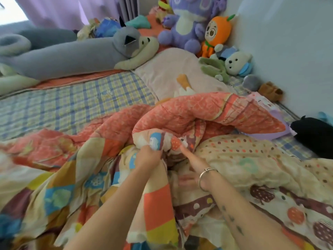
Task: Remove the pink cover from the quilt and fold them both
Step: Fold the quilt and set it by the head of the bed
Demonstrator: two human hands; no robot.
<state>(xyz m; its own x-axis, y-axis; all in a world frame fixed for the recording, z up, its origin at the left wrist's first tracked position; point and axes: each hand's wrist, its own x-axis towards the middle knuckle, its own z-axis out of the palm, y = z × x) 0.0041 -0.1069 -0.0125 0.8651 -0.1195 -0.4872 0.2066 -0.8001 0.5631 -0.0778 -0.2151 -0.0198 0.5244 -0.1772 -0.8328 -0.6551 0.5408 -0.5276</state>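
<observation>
At the middle of the bed (72, 98), the left hand (146, 156) clamps curled fingers on bunched pink cover (180, 112) — likely to peel it back — while the right hand (192, 165), forefinger straight, steadies the dotted quilt (243, 156).

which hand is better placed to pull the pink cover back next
Left, probably. The left hand grips a bunch of the pink cover at its rolled edge, so it can pull straight away. The right hand only touches the fabric with a straight finger and would need to grip first.
</observation>
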